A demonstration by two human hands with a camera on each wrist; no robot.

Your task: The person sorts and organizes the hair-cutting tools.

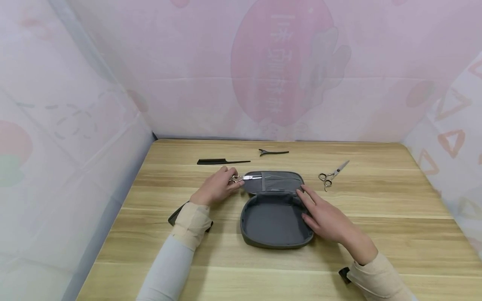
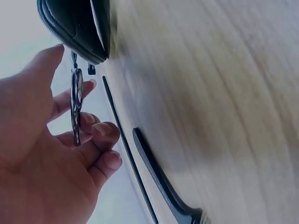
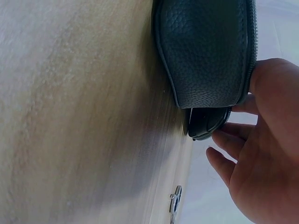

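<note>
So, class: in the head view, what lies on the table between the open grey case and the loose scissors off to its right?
Nothing: between the grey case and the loose scissors the head view shows only bare wooden table.

The left hand reaches forward, fingers curled in a pinch. The right hand lies flat, fingers straight and together

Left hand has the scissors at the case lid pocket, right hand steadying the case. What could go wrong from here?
1. The left hand pinches the scissors only at the finger rings; with the blades just entering the lid pocket, the tips may snag the fabric.
2. The right hand rests flat on the open case rim rather than gripping it, so a push could slide the case on the table.
</note>
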